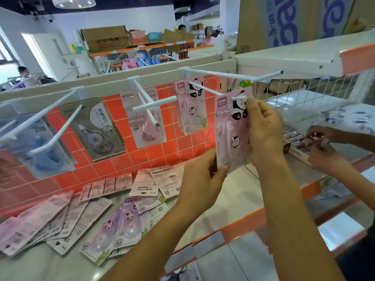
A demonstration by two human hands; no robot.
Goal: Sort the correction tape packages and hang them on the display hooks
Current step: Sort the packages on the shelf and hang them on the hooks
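Pink panda-print package (231, 126); white hooks (211, 89); orange-red tiled backboard (113, 159); grey package (95, 128); blue package (40, 147).

Bright, even light falls from the ceiling lamp (74, 1) high above my left hand (199, 179). Shadows are soft. The panda package (231, 126) it grips looks fairly sharp; blister packs (40, 151) far left of it glare and smear, and straight lines bow at the edges.

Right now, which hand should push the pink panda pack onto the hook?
The right hand, I think. It pinches the top of the pink panda pack beside the hook tip, so it can guide the pack on. The left hand holds only the bottom corner, far from the hook.
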